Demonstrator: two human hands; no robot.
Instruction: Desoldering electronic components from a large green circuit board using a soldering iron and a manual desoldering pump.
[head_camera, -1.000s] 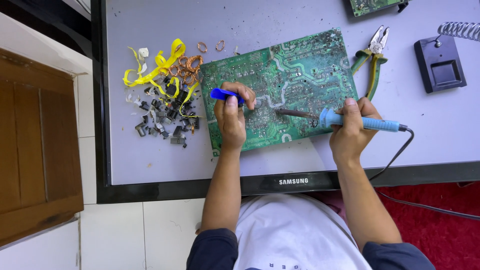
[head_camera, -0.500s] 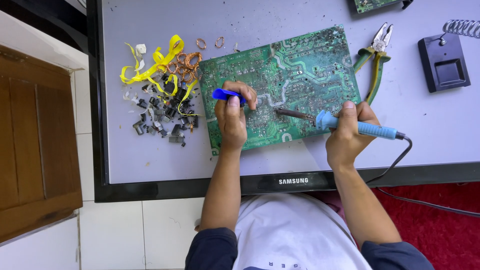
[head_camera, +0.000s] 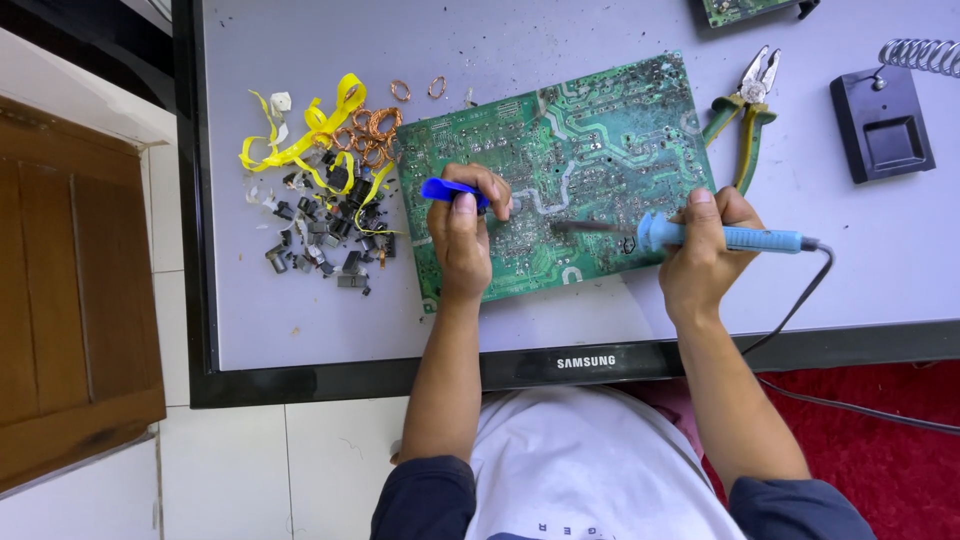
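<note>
A green circuit board (head_camera: 600, 130) lies solder side up on a flat grey panel (head_camera: 300, 320). My left hand (head_camera: 465, 240) rests on the board's left part and grips a small blue-handled tool (head_camera: 445, 189), its tip toward the board's middle. My right hand (head_camera: 700, 255) holds a light blue soldering iron (head_camera: 740, 238) by the handle. The iron's dark tip (head_camera: 580, 227) points left and touches the board near its centre. Its black cord (head_camera: 800, 300) runs off the panel's front edge.
A heap of removed parts (head_camera: 330, 230), yellow tape strips (head_camera: 310, 135) and copper wire coils (head_camera: 375, 125) lies left of the board. Green-handled pliers (head_camera: 745, 110) lie at the board's right edge. A black iron stand (head_camera: 885, 130) with a coil holder sits far right. A wooden cabinet (head_camera: 70, 300) stands at left.
My right hand and the soldering iron have shifted slightly; the tip stays on the board's middle. My left hand keeps its grip on the blue tool in the same place.
</note>
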